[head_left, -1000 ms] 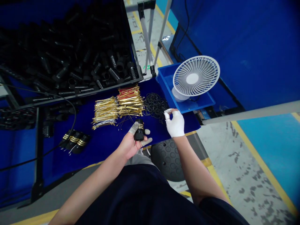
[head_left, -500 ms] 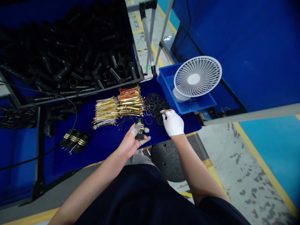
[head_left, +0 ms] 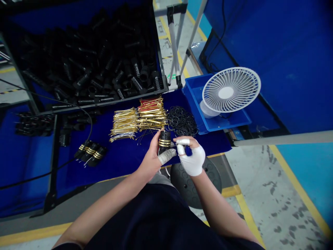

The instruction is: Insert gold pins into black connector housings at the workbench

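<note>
My left hand (head_left: 152, 156), with finger cots on some fingers, is closed around a black cylindrical part with gold bands (head_left: 164, 141). My right hand (head_left: 193, 158), in a white glove with bare or taped fingertips, pinches at the right side of this part. Whatever lies between those fingertips is too small to make out. Just beyond the hands is a pile of black rings (head_left: 182, 119). Bundles of gold strips (head_left: 125, 123) lie to the left of the rings, with a second stack of gold and red strips (head_left: 152, 113) beside them.
A white fan (head_left: 225, 92) stands in a blue tray (head_left: 225, 125) at the right. Behind the strips is a large bin of black tubes (head_left: 104, 100). Several finished-looking banded parts (head_left: 91, 152) lie at left, near a black cable (head_left: 33, 182). A round stool (head_left: 182, 180) sits below the table edge.
My right hand has left the ring pile and come to the banded part. My left hand has turned the part, so its gold bands now face up. The whole view has shifted slightly.
</note>
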A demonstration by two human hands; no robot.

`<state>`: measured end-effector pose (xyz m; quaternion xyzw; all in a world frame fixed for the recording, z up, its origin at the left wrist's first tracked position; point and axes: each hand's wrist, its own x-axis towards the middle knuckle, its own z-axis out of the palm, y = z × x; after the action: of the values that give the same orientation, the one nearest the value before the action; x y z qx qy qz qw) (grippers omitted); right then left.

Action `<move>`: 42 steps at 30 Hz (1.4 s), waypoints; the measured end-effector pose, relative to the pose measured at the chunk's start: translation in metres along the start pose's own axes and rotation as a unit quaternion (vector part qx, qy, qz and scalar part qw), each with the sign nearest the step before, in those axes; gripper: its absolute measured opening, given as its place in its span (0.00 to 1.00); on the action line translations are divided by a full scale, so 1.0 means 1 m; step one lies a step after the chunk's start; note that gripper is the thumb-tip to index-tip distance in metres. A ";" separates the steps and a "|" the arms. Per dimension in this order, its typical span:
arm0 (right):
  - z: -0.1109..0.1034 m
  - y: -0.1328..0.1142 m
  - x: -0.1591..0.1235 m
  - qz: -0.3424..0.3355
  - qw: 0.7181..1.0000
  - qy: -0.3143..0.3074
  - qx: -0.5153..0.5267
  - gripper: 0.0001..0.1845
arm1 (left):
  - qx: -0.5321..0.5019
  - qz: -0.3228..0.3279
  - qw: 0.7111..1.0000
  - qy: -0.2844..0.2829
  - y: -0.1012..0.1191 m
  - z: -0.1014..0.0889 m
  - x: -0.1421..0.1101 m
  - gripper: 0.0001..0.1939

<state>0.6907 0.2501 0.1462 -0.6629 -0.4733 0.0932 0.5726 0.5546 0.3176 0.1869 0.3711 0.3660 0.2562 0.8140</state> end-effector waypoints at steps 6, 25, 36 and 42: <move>-0.002 0.000 -0.005 -0.028 0.999 -0.027 0.021 0.05 | 0.010 0.019 1.000 -0.001 -0.001 -0.005 -0.002 0.41; 0.004 -0.003 -0.009 0.311 0.879 -0.194 0.303 0.32 | 0.320 0.168 0.932 -0.037 0.014 -0.025 0.000 0.33; 0.024 -0.009 0.000 0.186 0.964 -0.170 0.086 0.28 | 0.413 0.194 0.888 -0.056 0.009 -0.040 0.001 0.40; 0.022 -0.008 -0.003 0.202 0.939 -0.185 0.210 0.25 | 0.307 0.146 0.924 -0.173 0.022 -0.037 -0.008 0.39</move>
<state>0.6702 0.2615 0.1444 -0.5803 -0.3973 0.4250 0.5699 0.5177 0.3406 0.1913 0.6907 0.2226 0.1788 0.6644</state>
